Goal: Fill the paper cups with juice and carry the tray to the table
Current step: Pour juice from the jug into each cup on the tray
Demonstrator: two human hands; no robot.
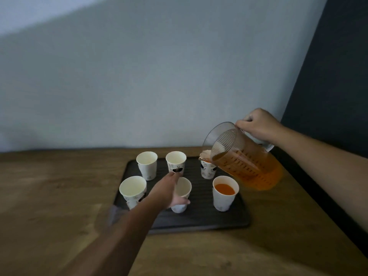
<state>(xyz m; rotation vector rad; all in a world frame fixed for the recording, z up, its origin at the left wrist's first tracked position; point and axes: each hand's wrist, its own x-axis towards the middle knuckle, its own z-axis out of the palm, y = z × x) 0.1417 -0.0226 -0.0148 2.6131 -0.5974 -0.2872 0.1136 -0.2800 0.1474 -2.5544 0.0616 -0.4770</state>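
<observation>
Several white paper cups stand on a dark ribbed tray [201, 218] on a wooden counter. My right hand [258, 126] grips the handle of a clear pitcher [245, 166] of orange juice, tilted with its spout over the back right cup [208, 170]. The front right cup [225, 193] holds orange juice. My left hand [168, 191] reaches over the tray, fingers apart, next to the front middle cup [182, 193], partly covering it. The back left cup [147, 165], back middle cup [176, 163] and front left cup [133, 191] look empty.
The wooden counter [49, 196] runs left and toward me from the tray. A pale wall [159, 86] rises right behind it. A dark panel [334, 76] stands on the right, and the counter's right edge falls off beside the tray.
</observation>
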